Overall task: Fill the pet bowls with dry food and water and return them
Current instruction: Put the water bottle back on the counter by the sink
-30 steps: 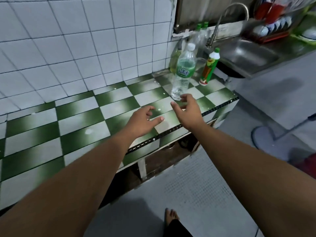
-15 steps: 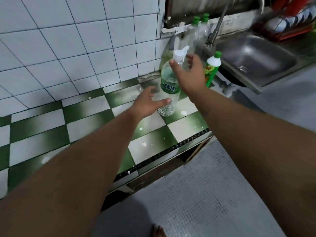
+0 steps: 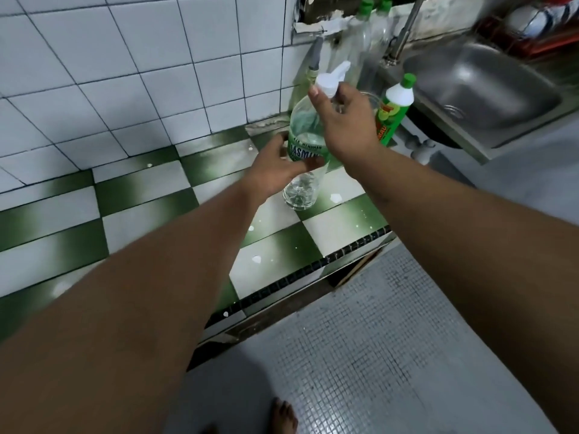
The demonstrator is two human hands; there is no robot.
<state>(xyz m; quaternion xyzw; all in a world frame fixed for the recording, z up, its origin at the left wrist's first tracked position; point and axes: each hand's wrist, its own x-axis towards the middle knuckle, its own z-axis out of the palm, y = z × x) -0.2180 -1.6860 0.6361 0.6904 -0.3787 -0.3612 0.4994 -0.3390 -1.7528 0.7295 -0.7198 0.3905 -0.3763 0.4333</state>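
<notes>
Detergent bottle (image 3: 397, 101) stands just beside water bottle (image 3: 302, 122), sink (image 3: 507, 89) behind.

water bottle (image 3: 305, 145): clear plastic, green label, little water at bottom
cap (image 3: 327, 81): white, on neck
pose: upright, slightly tilted
place: green-white tiled counter (image 3: 150, 195)

Five bottles stand at the far right corner of the desk (image 3: 156, 195). One is a clear water bottle (image 3: 302, 123) with a white cap and green label, and one is a green dish-soap bottle (image 3: 396, 104). Two are clear with green caps, the left green-capped bottle (image 3: 358, 29) and the right green-capped bottle (image 3: 380, 26). One is a yellowish bottle (image 3: 313, 64) with a grey nozzle. Two hands show: one left hand (image 3: 275, 170), one right hand (image 3: 347, 123). Past the desk's right edge are one sink (image 3: 488, 89) and one tap (image 3: 404, 36). One bare foot (image 3: 283, 416) is on the floor (image 3: 376, 339).
</notes>
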